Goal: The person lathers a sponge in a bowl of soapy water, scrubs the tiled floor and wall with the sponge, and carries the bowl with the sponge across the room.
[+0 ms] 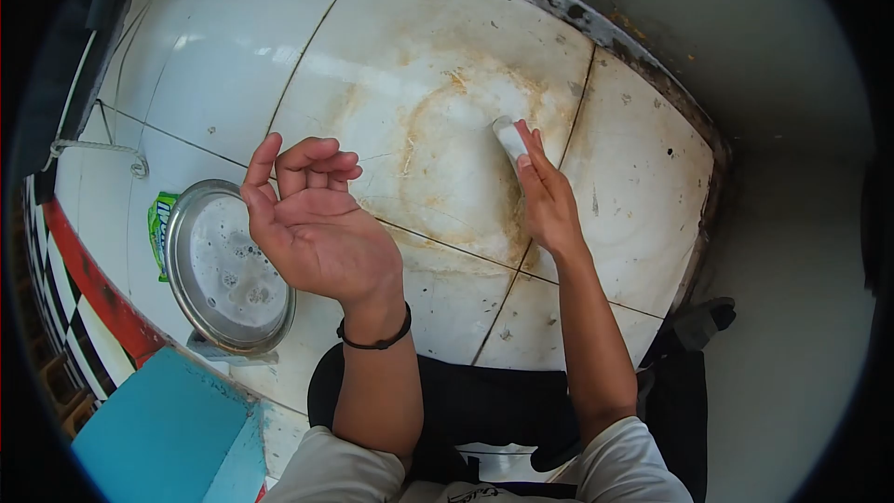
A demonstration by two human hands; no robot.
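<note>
My left hand is raised palm up, its fingers loosely curled and apart, with nothing in it. Below it and to its left stands a round metal bowl of foamy liquid. A green packet lies against the bowl's left side. My right hand grips a small whitish object, perhaps a brush or cloth, over the floor tiles. Around and left of that object, the white tile carries a brownish, ring-shaped stain.
A grey wall borders the tiles at the right. At the lower left is a turquoise block beside a red edge. White cords hang at the left. My dark-clothed legs are near the bottom.
</note>
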